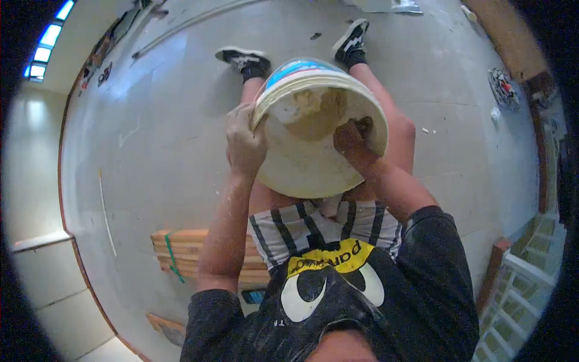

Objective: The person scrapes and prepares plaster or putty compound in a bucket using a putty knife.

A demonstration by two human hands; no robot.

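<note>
A large white bucket (313, 163) is tilted between my legs, its open mouth toward me. My left hand (245, 142) grips the bucket's left rim, with the fingers on the outside and the thumb at the edge. Inside the bucket, near its right wall, is my right hand (353, 140), its fingers curled; what it holds, if anything, is too dark to make out. Tan material (313, 114) lies at the bottom of the bucket, with a whitish patch to its left.
Bundled wooden pieces (199, 247) with a green strap lie at my left. A thin stick (107, 211) is farther left, a long pole (181, 27) at the back. White railing (518, 289) stands at the lower right; a crumpled bundle (503, 89) lies at the right.
</note>
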